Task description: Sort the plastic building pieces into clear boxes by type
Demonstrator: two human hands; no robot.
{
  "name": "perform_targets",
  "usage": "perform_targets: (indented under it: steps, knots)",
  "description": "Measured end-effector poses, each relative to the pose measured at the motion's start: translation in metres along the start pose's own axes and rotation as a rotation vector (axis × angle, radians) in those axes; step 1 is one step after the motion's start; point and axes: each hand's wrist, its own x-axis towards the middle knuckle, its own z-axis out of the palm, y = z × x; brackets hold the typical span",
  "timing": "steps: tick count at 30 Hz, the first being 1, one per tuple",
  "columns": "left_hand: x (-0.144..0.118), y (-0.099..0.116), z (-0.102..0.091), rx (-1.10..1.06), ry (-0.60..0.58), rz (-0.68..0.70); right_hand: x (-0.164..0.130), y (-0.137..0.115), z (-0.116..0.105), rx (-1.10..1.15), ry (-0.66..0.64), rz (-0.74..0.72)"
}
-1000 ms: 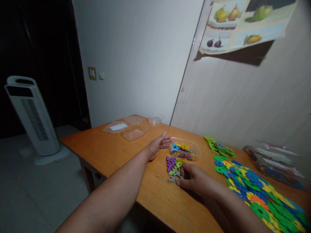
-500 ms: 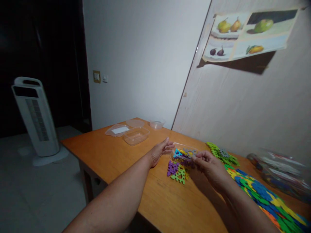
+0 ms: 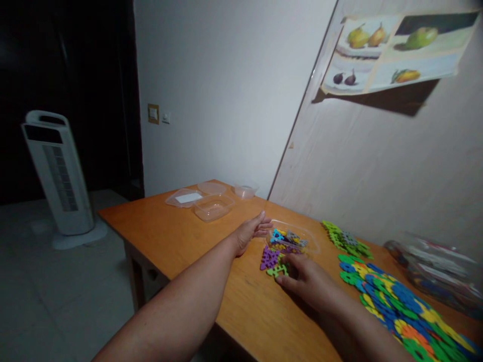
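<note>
I see a wooden worktop running from lower right toward a white wall. A white tower fan stands on the floor at left. A poster of pears and other fruit hangs on the pale panel at right; I can read no writing on it. Along the right edge of the worktop lies a broad spread of blue, green, yellow and orange foam puzzle pieces, with a clear bag behind it and a smaller green stack farther back. At the far end sit empty clear containers and a lid carrying a white label, too small to read.

My left hand rests flat, fingers open, touching the near rim of a clear tray that holds mixed coloured pieces. My right hand lies palm down just in front of the tray, its fingers curled loosely on a green piece lying on the worktop beside a purple piece. I cannot tell whether the piece is actually pinched.
</note>
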Motion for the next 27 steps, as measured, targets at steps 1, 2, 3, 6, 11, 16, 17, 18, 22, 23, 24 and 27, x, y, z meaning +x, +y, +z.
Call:
perform_targets:
  steps: [1,2,3,6,11,16,17,18,22,23,24,27]
  knots:
    - [0.000,0.000,0.000,0.001,0.001,-0.004,0.000,0.001,0.000,-0.033,-0.005,0.001]
    - [0.000,0.000,0.000,0.004,0.003,-0.009,0.000,0.001,0.000,-0.058,-0.004,-0.001]
    - [0.000,-0.001,0.000,0.005,0.005,-0.012,0.000,0.000,0.000,-0.079,0.003,-0.007]
    - [0.000,0.000,0.000,0.006,0.011,-0.012,-0.002,-0.001,-0.002,-0.122,-0.007,-0.052]
    - [0.000,0.002,0.002,0.006,0.006,-0.016,-0.005,-0.003,-0.003,-0.163,-0.033,-0.005]
    - [-0.001,0.003,0.002,0.018,0.001,-0.022,-0.011,-0.010,-0.002,-0.225,-0.043,-0.009]
    - [0.000,0.002,0.002,0.020,0.004,-0.022,-0.011,-0.012,-0.003,-0.229,-0.036,-0.012]
    - [0.000,0.002,0.002,0.021,0.006,-0.022,-0.011,-0.013,-0.005,-0.219,-0.025,-0.014]
    - [0.000,0.002,0.002,0.017,0.007,-0.029,-0.001,-0.006,-0.019,-0.093,0.133,-0.008]
    - [0.000,0.002,0.002,0.017,0.004,-0.030,0.004,0.000,-0.025,-0.049,0.212,0.006]
    - [0.000,0.002,0.002,0.017,0.004,-0.031,0.009,0.007,-0.030,-0.004,0.301,0.031]
    - [-0.001,0.003,0.002,0.020,0.005,-0.034,0.027,0.033,-0.045,0.171,0.520,0.130]
